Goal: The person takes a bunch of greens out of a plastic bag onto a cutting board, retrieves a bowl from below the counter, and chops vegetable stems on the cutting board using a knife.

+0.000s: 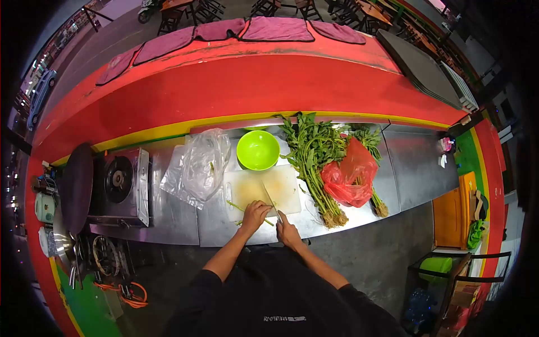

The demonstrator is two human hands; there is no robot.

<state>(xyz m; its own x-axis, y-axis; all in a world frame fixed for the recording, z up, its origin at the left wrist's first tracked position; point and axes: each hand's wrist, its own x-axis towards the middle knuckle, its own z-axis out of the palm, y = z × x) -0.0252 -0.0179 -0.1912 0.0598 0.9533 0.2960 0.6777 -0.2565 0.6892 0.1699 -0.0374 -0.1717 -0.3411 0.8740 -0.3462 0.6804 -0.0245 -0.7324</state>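
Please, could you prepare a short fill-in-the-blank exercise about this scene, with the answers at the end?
The person's right grip holds a ____.
The bowl beyond the white cutting board is lime ____.
The plastic bag touching the leafy greens is coloured ____.
The gas stove stands on the picture's ____ side.

Missing words: knife; green; red; left.

From here the bowl (258,150) looks lime green, the board (247,182) white with tan stains, the knife (269,192) silvery, the stems (235,206) light green, the bag (352,177) red, the cloths (278,29) pinkish edged in black, the wall (252,84) red, banded yellow.
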